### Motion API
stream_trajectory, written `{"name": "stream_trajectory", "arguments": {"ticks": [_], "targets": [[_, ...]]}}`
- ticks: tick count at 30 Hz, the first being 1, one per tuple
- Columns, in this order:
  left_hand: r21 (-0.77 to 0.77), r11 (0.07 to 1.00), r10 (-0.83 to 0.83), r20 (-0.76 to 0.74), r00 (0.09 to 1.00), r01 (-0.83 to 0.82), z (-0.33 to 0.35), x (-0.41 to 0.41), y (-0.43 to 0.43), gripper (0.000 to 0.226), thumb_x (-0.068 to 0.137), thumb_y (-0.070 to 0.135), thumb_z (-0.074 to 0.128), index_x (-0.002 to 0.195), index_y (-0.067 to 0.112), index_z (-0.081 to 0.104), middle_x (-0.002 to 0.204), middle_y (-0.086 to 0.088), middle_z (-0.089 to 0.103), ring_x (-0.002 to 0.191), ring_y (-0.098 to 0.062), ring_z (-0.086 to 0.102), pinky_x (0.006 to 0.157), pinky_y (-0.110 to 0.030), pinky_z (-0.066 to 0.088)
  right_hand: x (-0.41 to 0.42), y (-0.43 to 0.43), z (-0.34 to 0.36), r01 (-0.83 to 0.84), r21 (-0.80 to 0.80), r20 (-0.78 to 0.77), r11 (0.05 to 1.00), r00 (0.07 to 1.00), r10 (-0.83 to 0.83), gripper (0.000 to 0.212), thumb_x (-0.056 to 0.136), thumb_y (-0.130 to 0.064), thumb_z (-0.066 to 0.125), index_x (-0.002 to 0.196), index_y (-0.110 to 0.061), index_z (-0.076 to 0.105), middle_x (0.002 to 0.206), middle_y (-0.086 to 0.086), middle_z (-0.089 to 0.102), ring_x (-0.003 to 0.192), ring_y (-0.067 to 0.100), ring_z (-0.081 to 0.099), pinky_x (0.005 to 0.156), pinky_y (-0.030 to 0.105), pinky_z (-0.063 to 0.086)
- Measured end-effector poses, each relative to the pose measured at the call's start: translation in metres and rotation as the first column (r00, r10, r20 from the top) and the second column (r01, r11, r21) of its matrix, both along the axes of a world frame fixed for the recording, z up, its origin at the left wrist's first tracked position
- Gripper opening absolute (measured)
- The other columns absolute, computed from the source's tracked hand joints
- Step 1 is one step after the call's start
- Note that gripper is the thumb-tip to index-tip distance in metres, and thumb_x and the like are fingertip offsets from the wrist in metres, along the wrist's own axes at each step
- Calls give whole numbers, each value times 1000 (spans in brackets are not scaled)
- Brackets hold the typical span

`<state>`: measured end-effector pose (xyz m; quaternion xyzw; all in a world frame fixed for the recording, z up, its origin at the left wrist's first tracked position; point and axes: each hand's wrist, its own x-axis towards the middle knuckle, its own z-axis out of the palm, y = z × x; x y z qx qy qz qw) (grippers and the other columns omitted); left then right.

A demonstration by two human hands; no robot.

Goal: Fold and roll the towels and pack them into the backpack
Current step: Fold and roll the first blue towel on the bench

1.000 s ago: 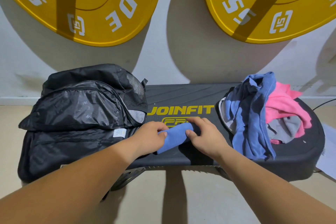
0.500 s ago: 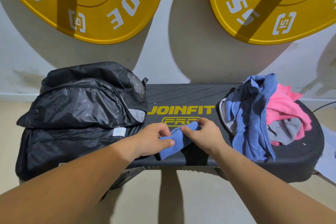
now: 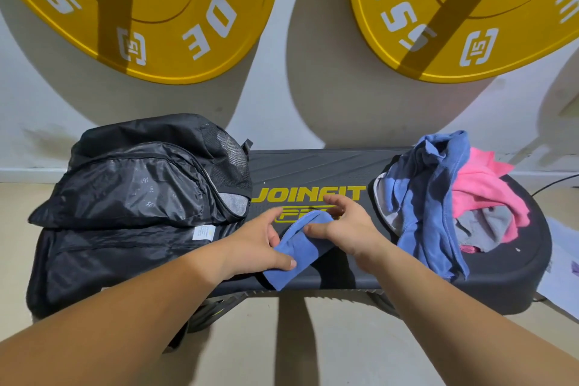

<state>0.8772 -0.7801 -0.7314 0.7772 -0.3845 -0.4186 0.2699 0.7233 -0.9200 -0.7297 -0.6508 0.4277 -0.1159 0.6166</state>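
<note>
A small blue towel [image 3: 297,247], folded into a narrow roll, lies slanted on the front of the black step platform [image 3: 313,163]. My left hand [image 3: 253,241] grips the roll's lower left end, with its thumb across the cloth. My right hand [image 3: 347,226] is at the roll's upper end with fingers spread and lifted; only its thumb touches the towel. The black backpack [image 3: 131,197] lies on the platform's left end, its flap raised. A loose heap of towels sits on the right end: blue [image 3: 429,197], pink [image 3: 482,191] and grey [image 3: 485,226].
Two big yellow weight plates [image 3: 175,9] hang against the white wall behind the platform. The floor in front is beige. A white sheet [image 3: 560,273] lies on the floor at the far right, and a dark cable [image 3: 551,185] runs along the wall.
The roll has turned steeper and slid toward the front edge. My right hand's fingers have lifted off it and spread, while my left hand keeps hold of the lower end.
</note>
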Motion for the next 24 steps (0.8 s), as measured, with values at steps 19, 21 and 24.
{"name": "stream_trajectory", "arguments": {"ticks": [19,21,24], "targets": [[-182,983,42,60,997,-31,120,-27,38,43,62,23,84,92,22,53,72,6,51,56,-9,44,56,-26,37,-5,20,132,-180,-183,90,967,976,198,68,69,-12,92,129,-27,61,118,-2,66,105,14,67,77,25,55],[-286,955,66,-49,997,-77,134,-25,49,44,69,18,81,105,30,59,84,4,69,67,-9,62,66,-31,50,-2,23,147,-94,-131,111,987,988,109,78,64,-24,96,131,-22,57,120,0,67,104,17,71,86,34,59],[-417,901,73,-130,989,-122,150,-22,66,55,82,14,69,129,41,59,114,8,73,108,-14,69,94,-38,54,-1,31,162,-115,156,98,981,990,100,83,62,-42,94,126,0,60,117,11,70,99,25,74,92,43,60]]}}
